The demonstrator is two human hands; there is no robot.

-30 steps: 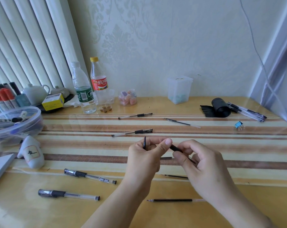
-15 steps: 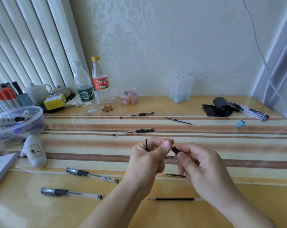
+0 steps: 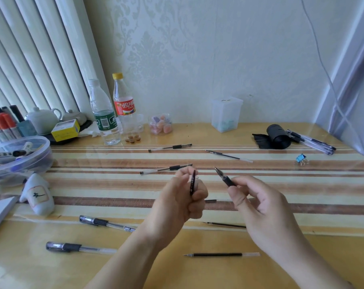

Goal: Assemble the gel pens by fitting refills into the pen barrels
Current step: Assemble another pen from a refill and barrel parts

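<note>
My left hand (image 3: 184,202) is closed around a clear pen cap (image 3: 193,183) with a black clip, held upright. My right hand (image 3: 258,202) grips a gel pen (image 3: 224,177) by its black grip, the metal tip pointing up and left; the rest of the barrel is hidden in my palm. The two hands are apart above the striped table (image 3: 114,184). Loose refills lie at the near edge (image 3: 220,255), by my right wrist (image 3: 224,224) and further back (image 3: 229,156). Two capped pens lie near left (image 3: 106,223), (image 3: 78,247). Two open barrels lie beyond my hands (image 3: 166,168), (image 3: 170,147).
Two bottles (image 3: 103,119), a teapot (image 3: 42,119) and a clear tub of markers (image 3: 18,157) stand at the left. A clear box (image 3: 226,115), a black roll (image 3: 278,138), a bundle of pens (image 3: 311,140) and a blue clip (image 3: 301,159) sit at the back right.
My hands have pulled apart: the cap has come away in my left hand, and the pen's tip now shows bare in my right hand.
</note>
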